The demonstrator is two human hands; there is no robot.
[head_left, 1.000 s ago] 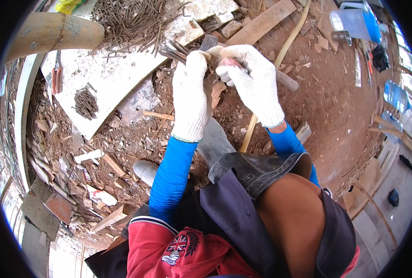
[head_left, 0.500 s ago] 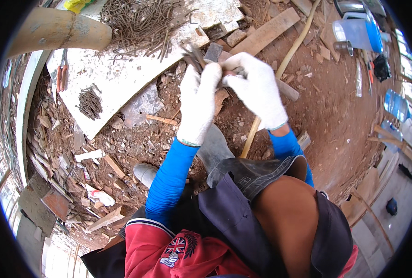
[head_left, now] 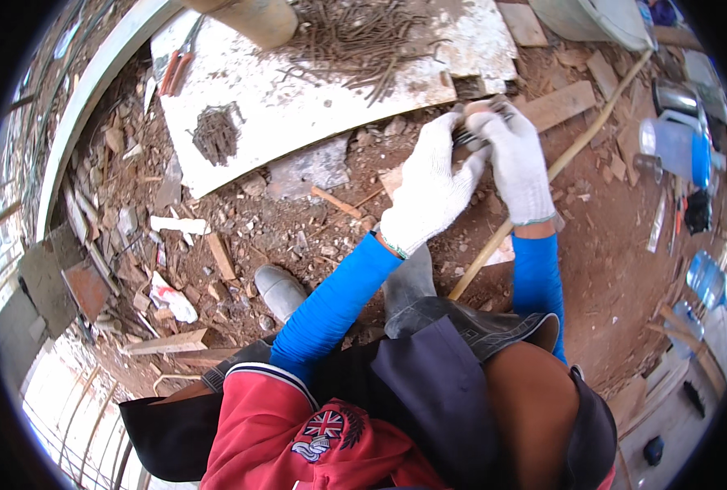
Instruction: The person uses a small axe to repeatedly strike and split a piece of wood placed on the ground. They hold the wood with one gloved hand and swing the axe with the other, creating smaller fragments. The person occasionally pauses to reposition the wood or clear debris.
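Both my hands wear white knit gloves and meet beyond my knees, near the right corner of a white board (head_left: 298,110). My left hand (head_left: 435,181) has its fingers curled round thin dark metal pieces (head_left: 464,135), which are mostly hidden. My right hand (head_left: 517,159) bends over the same pieces, its fingertips closed against them. A large heap of rusty, nail-like metal pieces (head_left: 359,41) lies on the board beyond my hands. Further left on the board are a small bunch of similar pieces (head_left: 216,135) and pliers with red handles (head_left: 176,72).
A thick round post (head_left: 253,18) stands on the board's far side. A long yellowish pole (head_left: 580,155) crosses the dirt at right, near a wooden plank (head_left: 559,106). Clear jug with blue rim (head_left: 674,151) and water bottles (head_left: 706,278) stand far right. Rubble and wood scraps lie left.
My view has shifted, so the board and heap sit further right and higher. My hands have moved closer round the metal pieces, which stuck out above my left hand before.
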